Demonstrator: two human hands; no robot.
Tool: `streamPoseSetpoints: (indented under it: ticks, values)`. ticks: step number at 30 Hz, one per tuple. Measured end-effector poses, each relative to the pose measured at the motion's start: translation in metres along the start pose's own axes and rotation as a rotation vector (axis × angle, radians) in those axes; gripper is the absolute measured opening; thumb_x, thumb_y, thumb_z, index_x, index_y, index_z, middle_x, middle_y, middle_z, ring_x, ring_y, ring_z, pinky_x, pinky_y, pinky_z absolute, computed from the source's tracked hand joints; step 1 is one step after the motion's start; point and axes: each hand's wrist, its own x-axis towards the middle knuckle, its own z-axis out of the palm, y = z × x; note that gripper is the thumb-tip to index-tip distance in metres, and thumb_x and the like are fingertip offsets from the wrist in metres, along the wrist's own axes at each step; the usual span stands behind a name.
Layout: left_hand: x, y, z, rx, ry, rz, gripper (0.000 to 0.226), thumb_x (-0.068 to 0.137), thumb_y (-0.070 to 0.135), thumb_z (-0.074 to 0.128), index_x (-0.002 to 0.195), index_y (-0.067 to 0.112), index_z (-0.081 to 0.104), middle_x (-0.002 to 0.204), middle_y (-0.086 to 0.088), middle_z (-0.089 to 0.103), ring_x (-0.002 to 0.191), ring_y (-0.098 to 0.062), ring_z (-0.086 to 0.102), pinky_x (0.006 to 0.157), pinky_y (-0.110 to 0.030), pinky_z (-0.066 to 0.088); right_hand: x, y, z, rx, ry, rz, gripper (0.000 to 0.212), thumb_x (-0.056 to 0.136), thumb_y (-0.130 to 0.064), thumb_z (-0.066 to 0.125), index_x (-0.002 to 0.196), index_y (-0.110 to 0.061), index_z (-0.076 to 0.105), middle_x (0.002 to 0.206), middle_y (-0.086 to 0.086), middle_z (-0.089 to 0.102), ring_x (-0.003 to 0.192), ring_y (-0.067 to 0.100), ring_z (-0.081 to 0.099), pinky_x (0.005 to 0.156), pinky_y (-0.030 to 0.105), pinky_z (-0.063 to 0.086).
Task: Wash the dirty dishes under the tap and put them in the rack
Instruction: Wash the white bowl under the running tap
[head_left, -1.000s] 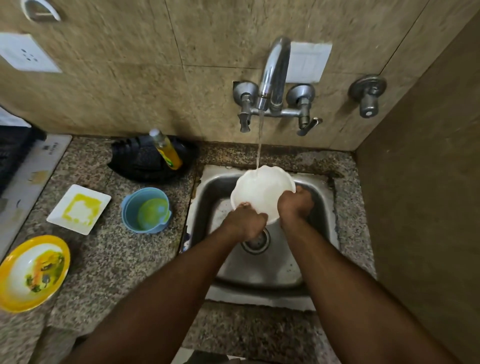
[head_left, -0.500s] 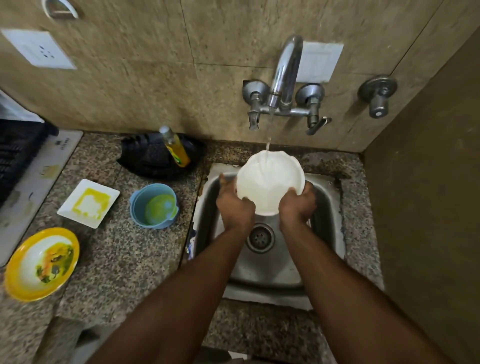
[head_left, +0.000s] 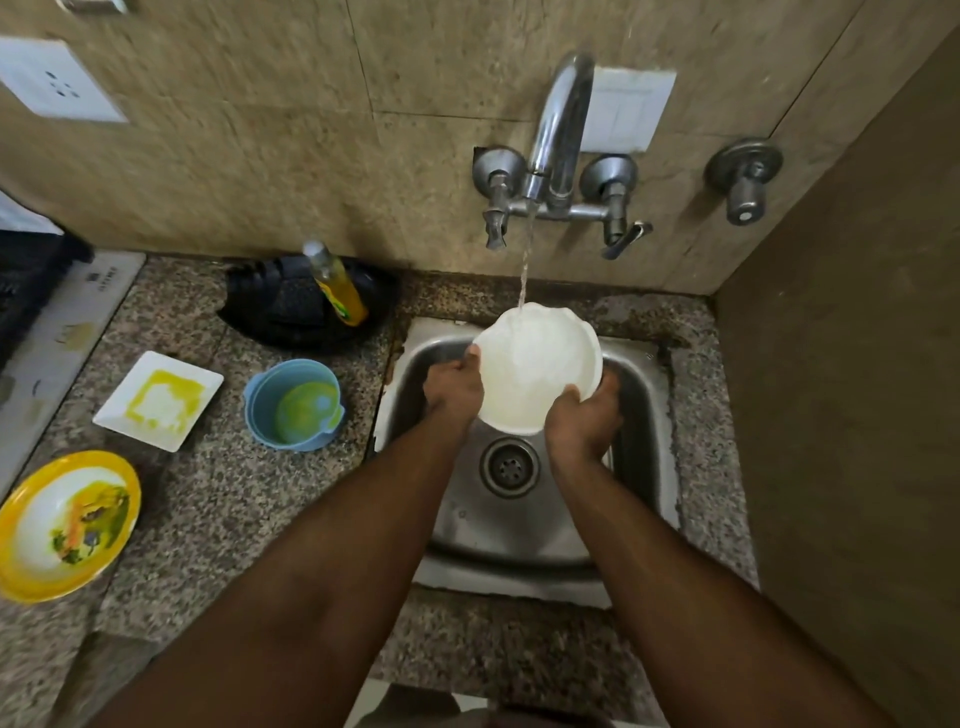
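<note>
Your left hand (head_left: 453, 391) and right hand (head_left: 581, 426) hold the white bowl (head_left: 537, 368) over the sink (head_left: 644, 415), fingers pinching its rim, tap (head_left: 558, 130) water striking its far edge.

Beige stone-look wall tiles (head_left: 249, 156) rise behind a speckled granite counter (head_left: 218, 499). 2 white switch plates (head_left: 626, 109) sit on the wall; a brown side wall (head_left: 857, 364) closes the right.

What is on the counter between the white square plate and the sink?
In the head view, a blue cup stands between the white square plate and the sink.
</note>
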Motion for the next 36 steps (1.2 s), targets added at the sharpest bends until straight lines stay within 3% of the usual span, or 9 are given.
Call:
streamPoseSetpoints:
  ticks: [4, 6, 9, 14, 18, 22, 25, 31, 36]
  values:
    - [-0.025, 0.005, -0.01, -0.26, -0.278, 0.022, 0.026, 0.097, 0.01, 0.056, 0.116, -0.001, 0.069, 0.119, -0.028, 0.07, 0.106, -0.041, 0.069, 0.097, -0.05, 0.055, 0.005, 0.0, -0.001, -0.031, 0.006, 0.008, 0.035, 0.093, -0.009, 0.059, 0.128, -0.012, 0.057, 0.123, 0.015, 0.068, 0.113, 0.037, 0.065, 0.089, 0.042, 0.053]
    - [-0.033, 0.002, -0.013, -0.347, -0.358, 0.049, 0.035, 0.085, -0.007, 0.054, 0.115, 0.0, 0.07, 0.114, -0.025, 0.073, 0.104, -0.044, 0.07, 0.094, -0.057, 0.058, 0.007, -0.002, -0.003, -0.075, -0.005, 0.002, 0.036, 0.095, -0.01, 0.058, 0.131, -0.011, 0.055, 0.125, 0.016, 0.067, 0.113, 0.037, 0.064, 0.089, 0.041, 0.053]
    - [-0.03, -0.001, -0.007, -0.244, -0.256, 0.045, 0.043, 0.079, -0.002, 0.053, 0.117, 0.004, 0.071, 0.105, -0.012, 0.076, 0.095, -0.033, 0.074, 0.086, -0.053, 0.062, 0.006, -0.002, -0.002, -0.121, -0.041, -0.041, 0.035, 0.097, -0.011, 0.057, 0.132, -0.01, 0.053, 0.126, 0.018, 0.065, 0.113, 0.039, 0.064, 0.089, 0.043, 0.053]
    - [-0.002, -0.005, 0.004, -0.022, -0.002, -0.005, 0.059, 0.07, 0.046, 0.057, 0.113, 0.01, 0.074, 0.11, -0.01, 0.076, 0.102, -0.033, 0.072, 0.089, -0.048, 0.062, -0.001, -0.01, 0.0, -0.141, -0.105, -0.11, 0.034, 0.093, -0.009, 0.059, 0.126, -0.012, 0.054, 0.118, 0.018, 0.066, 0.105, 0.038, 0.065, 0.081, 0.037, 0.052]
    - [-0.011, 0.011, -0.007, 0.064, 0.078, 0.075, 0.071, 0.089, 0.073, 0.05, 0.105, 0.008, 0.075, 0.103, -0.009, 0.076, 0.093, -0.03, 0.073, 0.086, -0.045, 0.062, 0.019, -0.019, -0.007, -0.161, -0.17, -0.087, 0.036, 0.081, -0.014, 0.067, 0.116, -0.01, 0.064, 0.111, 0.013, 0.071, 0.1, 0.036, 0.068, 0.079, 0.037, 0.055]
    - [-0.032, 0.027, -0.021, 0.054, 0.075, 0.289, 0.036, 0.102, 0.035, 0.057, 0.1, 0.003, 0.074, 0.096, -0.015, 0.075, 0.089, -0.032, 0.07, 0.081, -0.042, 0.058, 0.045, -0.022, -0.005, -0.177, -0.251, -0.023, 0.046, 0.09, -0.049, 0.066, 0.119, -0.013, 0.069, 0.11, 0.009, 0.073, 0.098, 0.033, 0.069, 0.087, 0.043, 0.058]
    - [-0.041, 0.028, -0.027, -0.193, -0.075, 0.238, 0.02, 0.092, 0.007, 0.055, 0.105, 0.008, 0.07, 0.099, -0.01, 0.073, 0.092, -0.029, 0.069, 0.082, -0.046, 0.06, 0.055, -0.02, 0.006, -0.077, -0.266, 0.107, 0.048, 0.083, -0.052, 0.07, 0.118, -0.019, 0.068, 0.112, 0.008, 0.074, 0.097, 0.033, 0.069, 0.088, 0.049, 0.058]
    - [-0.062, 0.028, -0.023, -0.549, 0.073, 0.116, 0.045, 0.089, -0.004, 0.046, 0.13, 0.011, 0.058, 0.115, -0.012, 0.068, 0.091, -0.021, 0.067, 0.069, -0.03, 0.057, 0.002, -0.006, 0.03, 0.251, -0.395, 0.393, 0.07, 0.062, -0.001, 0.09, 0.124, -0.022, 0.063, 0.114, -0.003, 0.07, 0.097, 0.023, 0.069, 0.064, 0.029, 0.061]
    - [-0.076, 0.018, -0.029, -0.466, 0.086, 0.249, 0.061, 0.076, 0.007, 0.046, 0.134, 0.022, 0.054, 0.125, -0.007, 0.064, 0.109, -0.022, 0.064, 0.077, -0.03, 0.059, -0.026, 0.006, 0.04, 0.515, -0.461, 0.589, 0.061, 0.064, 0.012, 0.083, 0.117, -0.012, 0.062, 0.112, 0.013, 0.073, 0.084, 0.036, 0.075, 0.061, 0.044, 0.063]
